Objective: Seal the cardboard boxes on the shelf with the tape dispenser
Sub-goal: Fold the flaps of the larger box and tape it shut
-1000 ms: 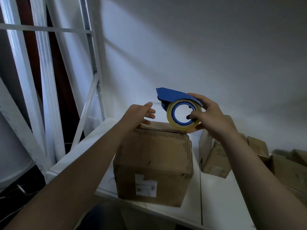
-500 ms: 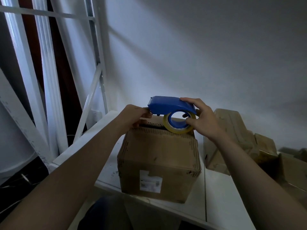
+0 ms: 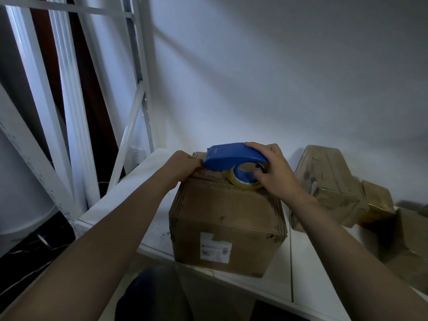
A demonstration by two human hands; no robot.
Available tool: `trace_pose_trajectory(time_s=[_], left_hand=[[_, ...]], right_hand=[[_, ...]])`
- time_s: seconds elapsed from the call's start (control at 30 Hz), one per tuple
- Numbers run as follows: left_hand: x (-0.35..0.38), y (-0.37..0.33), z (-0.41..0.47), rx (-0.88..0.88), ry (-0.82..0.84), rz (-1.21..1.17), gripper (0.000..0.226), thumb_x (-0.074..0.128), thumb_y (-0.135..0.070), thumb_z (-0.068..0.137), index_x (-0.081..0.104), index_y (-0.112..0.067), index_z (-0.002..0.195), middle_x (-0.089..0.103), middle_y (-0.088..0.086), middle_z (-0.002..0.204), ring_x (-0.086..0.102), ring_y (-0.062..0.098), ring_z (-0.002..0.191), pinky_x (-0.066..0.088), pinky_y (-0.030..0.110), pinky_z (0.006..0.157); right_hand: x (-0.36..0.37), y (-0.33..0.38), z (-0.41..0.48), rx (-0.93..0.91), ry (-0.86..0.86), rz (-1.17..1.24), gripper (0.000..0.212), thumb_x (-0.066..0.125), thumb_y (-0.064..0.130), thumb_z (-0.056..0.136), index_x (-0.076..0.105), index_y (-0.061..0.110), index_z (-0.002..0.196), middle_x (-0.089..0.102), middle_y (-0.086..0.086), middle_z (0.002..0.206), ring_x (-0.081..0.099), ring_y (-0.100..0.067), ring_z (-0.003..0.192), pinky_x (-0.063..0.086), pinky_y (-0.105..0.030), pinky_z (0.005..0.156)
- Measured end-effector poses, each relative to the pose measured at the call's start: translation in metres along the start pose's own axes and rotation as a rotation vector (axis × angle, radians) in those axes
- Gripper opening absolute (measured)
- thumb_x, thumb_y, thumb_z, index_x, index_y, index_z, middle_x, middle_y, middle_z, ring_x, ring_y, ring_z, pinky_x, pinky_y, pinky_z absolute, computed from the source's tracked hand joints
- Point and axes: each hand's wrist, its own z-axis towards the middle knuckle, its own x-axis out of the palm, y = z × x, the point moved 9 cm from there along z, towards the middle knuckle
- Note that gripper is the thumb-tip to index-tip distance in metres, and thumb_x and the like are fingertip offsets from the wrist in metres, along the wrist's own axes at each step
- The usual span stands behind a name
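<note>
A brown cardboard box (image 3: 227, 218) with a white label stands at the front edge of the white shelf (image 3: 148, 200). A blue tape dispenser (image 3: 231, 156) with a yellowish tape roll lies on the box's top. My right hand (image 3: 275, 172) grips the dispenser's rear, fingers over the blue cover and around the roll. My left hand (image 3: 183, 165) sits at the box's top left edge, its fingers curled at the dispenser's nose; what they pinch is hidden.
Several more brown cardboard boxes (image 3: 328, 181) are piled on the shelf to the right, against the white wall. White metal shelf uprights and braces (image 3: 129, 126) rise at the left. A dark floor lies below the shelf.
My right hand lowered the dispenser from above the box onto its top and levelled it. My left hand closed in at the dispenser's nose.
</note>
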Motion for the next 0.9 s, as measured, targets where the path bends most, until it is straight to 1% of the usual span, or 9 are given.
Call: trace_pose_trajectory(time_s=[0.07,0.13,0.2,0.33,0.4,0.53,0.6,0.7,0.9], left_hand=[[-0.002,0.007,0.001,-0.01,0.011,-0.019,0.025,0.063,-0.03,0.097,0.068,-0.007,0.09,0.065,0.009,0.085,0.058,0.019,0.074,0.047,0.025,0.066],[-0.004,0.016,0.003,-0.034,0.011,-0.02,0.028,0.064,-0.034,0.096,0.064,-0.012,0.079,0.062,0.008,0.082,0.054,0.02,0.074,0.043,0.026,0.063],[-0.007,0.022,0.005,-0.067,0.013,-0.027,0.03,0.066,-0.037,0.094,0.061,-0.013,0.077,0.062,0.008,0.084,0.054,0.021,0.077,0.04,0.027,0.061],[-0.014,0.029,0.009,-0.093,0.012,-0.011,0.031,0.071,-0.039,0.09,0.063,-0.009,0.089,0.065,0.007,0.091,0.059,0.022,0.09,0.04,0.032,0.065],[-0.025,0.035,0.012,-0.096,-0.007,-0.002,0.034,0.072,-0.039,0.089,0.068,-0.006,0.095,0.068,0.006,0.092,0.06,0.021,0.091,0.04,0.033,0.068],[-0.046,0.06,0.01,-0.099,0.02,-0.083,0.022,0.067,-0.032,0.095,0.074,-0.011,0.096,0.07,-0.001,0.089,0.056,0.012,0.083,0.035,0.036,0.08],[-0.049,0.075,0.008,-0.116,0.059,-0.115,0.023,0.065,-0.033,0.096,0.075,-0.013,0.098,0.071,-0.002,0.093,0.057,0.013,0.089,0.035,0.034,0.076],[-0.052,0.084,0.009,-0.115,0.072,-0.144,0.025,0.064,-0.036,0.097,0.075,-0.014,0.101,0.072,-0.001,0.101,0.058,0.015,0.098,0.036,0.033,0.073],[-0.061,0.093,0.019,-0.078,0.078,-0.169,0.023,0.066,-0.04,0.095,0.078,-0.02,0.093,0.075,-0.004,0.097,0.062,0.014,0.098,0.038,0.036,0.081]], right_hand=[[0.004,0.004,0.001,-0.022,-0.007,-0.027,0.074,0.06,-0.01,0.085,0.05,0.034,0.143,0.043,-0.002,0.111,0.046,0.0,0.098,0.036,-0.004,0.086],[0.004,0.008,0.003,-0.04,-0.011,-0.038,0.073,0.058,-0.012,0.085,0.052,0.033,0.142,0.044,-0.003,0.111,0.044,-0.003,0.093,0.034,-0.002,0.086],[0.004,0.012,0.003,-0.051,-0.013,-0.046,0.072,0.059,-0.012,0.084,0.055,0.033,0.141,0.044,-0.003,0.111,0.044,-0.004,0.094,0.034,-0.002,0.087],[0.004,0.017,0.001,-0.067,-0.016,-0.083,0.072,0.059,-0.011,0.084,0.055,0.033,0.141,0.044,-0.001,0.109,0.044,0.005,0.096,0.033,-0.002,0.085],[0.003,0.017,0.001,-0.061,-0.02,-0.108,0.073,0.058,-0.012,0.084,0.055,0.034,0.14,0.043,0.001,0.109,0.043,-0.001,0.093,0.034,-0.003,0.085],[-0.008,0.01,-0.003,-0.061,-0.042,-0.157,0.077,0.056,-0.013,0.082,0.055,0.041,0.135,0.043,0.001,0.11,0.044,-0.011,0.097,0.04,-0.013,0.085],[-0.009,0.008,-0.006,-0.061,-0.043,-0.175,0.078,0.056,-0.014,0.082,0.054,0.043,0.135,0.043,0.0,0.113,0.044,-0.012,0.1,0.042,-0.018,0.086],[-0.004,0.012,-0.006,-0.057,-0.03,-0.21,0.075,0.057,-0.012,0.083,0.055,0.04,0.137,0.041,0.003,0.116,0.043,-0.01,0.101,0.038,-0.013,0.085],[-0.001,0.019,-0.005,-0.059,-0.021,-0.289,0.075,0.057,-0.009,0.084,0.053,0.04,0.141,0.04,0.005,0.116,0.047,-0.015,0.096,0.052,-0.037,0.079]])
